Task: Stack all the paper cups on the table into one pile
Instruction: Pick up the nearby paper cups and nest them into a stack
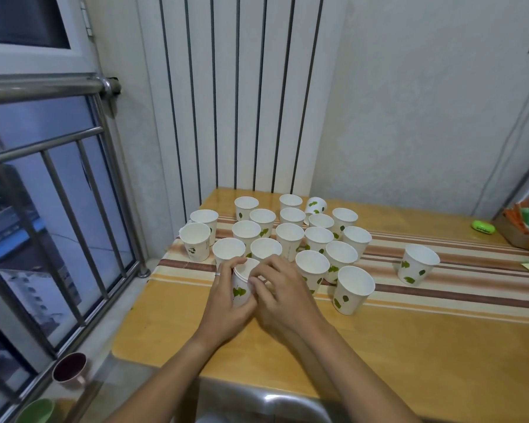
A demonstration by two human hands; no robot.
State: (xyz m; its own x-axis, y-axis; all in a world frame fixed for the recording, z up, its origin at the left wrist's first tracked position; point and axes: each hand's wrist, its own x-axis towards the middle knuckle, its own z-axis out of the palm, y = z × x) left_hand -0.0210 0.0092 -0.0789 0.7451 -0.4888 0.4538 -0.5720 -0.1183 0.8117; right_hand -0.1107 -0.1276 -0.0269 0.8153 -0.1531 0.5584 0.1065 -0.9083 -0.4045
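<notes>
Held cup: a white paper cup with green leaf print point(242, 288) stands upright at the near edge of the cluster, clasped between both hands; whether its base touches the tabletop cannot be told.
Left hand: the left hand point(226, 303) wraps the cup's left side, fingers curled over the rim, a ring on one finger.
Right hand: the right hand point(283, 296) curls round the cup's right side, fingertips pinching at the rim.
Cup cluster: the loose paper cups point(289, 236) stand upright and close together just behind the hands, mouths up, on the striped part of the tabletop; one at the back point(315, 206) leans tilted against its neighbours.
Nearest neighbours: two cups point(229, 250) stand directly behind the fingers, and a cup at the right front point(353, 290) stands just beside the right hand.
Lone cup: a single paper cup point(417, 268) stands well apart to the right.
Tabletop: a yellow wooden tabletop point(409, 355) with a brown-striped cover across its middle.
Right edge: a small green case point(483, 227) lies near a box of coloured packets point(522, 224).
Behind: a white panel radiator point(242, 96) rises against the wall.
Left: a window with metal bars point(61, 190); below it a dark red cup point(71, 369) and a green cup point(35, 410) stand off the tabletop.
</notes>
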